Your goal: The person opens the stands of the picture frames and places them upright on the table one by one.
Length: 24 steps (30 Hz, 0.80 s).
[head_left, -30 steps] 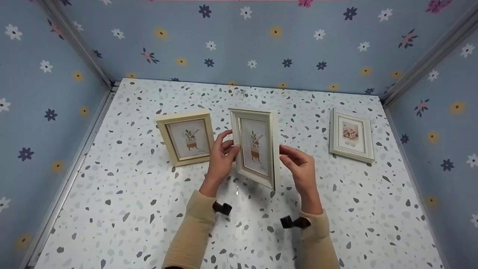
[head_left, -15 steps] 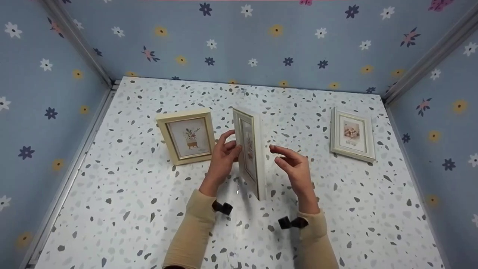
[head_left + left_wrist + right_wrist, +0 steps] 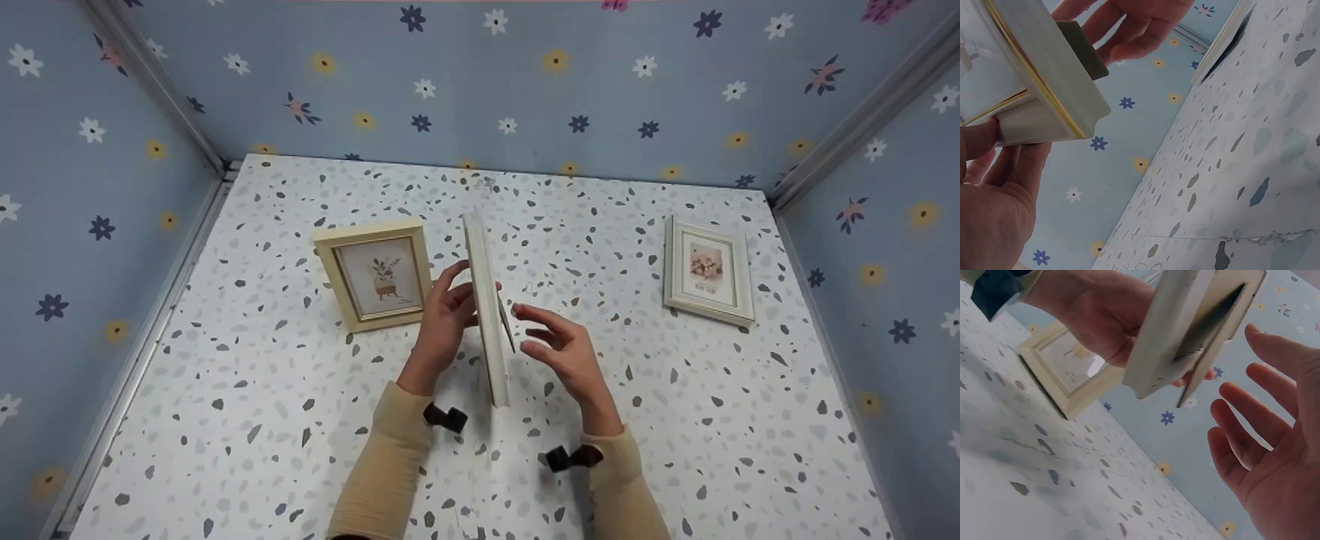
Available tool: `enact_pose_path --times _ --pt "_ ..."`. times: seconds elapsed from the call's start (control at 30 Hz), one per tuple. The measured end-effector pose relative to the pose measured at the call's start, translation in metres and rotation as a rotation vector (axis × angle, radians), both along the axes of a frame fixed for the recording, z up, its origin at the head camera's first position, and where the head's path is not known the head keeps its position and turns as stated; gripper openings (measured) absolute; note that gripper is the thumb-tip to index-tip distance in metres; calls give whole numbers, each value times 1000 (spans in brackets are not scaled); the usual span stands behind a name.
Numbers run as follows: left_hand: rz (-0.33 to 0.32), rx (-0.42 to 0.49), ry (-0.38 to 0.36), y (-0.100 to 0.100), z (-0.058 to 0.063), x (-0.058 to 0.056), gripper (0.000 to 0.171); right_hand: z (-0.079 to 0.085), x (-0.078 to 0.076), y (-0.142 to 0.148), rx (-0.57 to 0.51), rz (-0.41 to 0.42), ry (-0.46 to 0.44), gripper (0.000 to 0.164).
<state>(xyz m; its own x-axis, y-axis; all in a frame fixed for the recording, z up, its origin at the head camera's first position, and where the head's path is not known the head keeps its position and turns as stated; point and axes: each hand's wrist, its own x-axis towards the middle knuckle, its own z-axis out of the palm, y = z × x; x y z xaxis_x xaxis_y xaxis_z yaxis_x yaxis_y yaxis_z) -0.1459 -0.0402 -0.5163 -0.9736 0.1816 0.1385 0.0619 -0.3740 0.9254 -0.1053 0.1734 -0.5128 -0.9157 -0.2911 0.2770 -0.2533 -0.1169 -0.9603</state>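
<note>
My left hand grips a white picture frame by its edge, thumb on the front and fingers behind. The frame is held up almost edge-on in the head view, its gold inner trim showing in the left wrist view. From its back a flat stand leg swings partly out. My right hand is beside that leg, fingers spread and slightly bent, holding nothing. In the right wrist view its fingertips are apart from the leg.
A cream picture frame with a potted-plant print stands left of my left hand. Farther right, a smaller white picture frame with a flower picture rests on the speckled tabletop. Flowered blue walls enclose the back and both sides.
The held picture frame has turned from showing its front to edge-on, bringing its stand leg into view. My right hand let go of its right edge and has moved left toward the leg.
</note>
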Motion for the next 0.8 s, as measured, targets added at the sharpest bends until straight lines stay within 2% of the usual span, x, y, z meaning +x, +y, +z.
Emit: enact_pose_path --times 0.23,0.8 --pt "-3 -9 3 1 1 1 49 -7 0 -8 -23 23 -63 55" --pt "14 -51 -33 -4 -1 2 49 -7 -2 -1 -1 -14 -65 48"
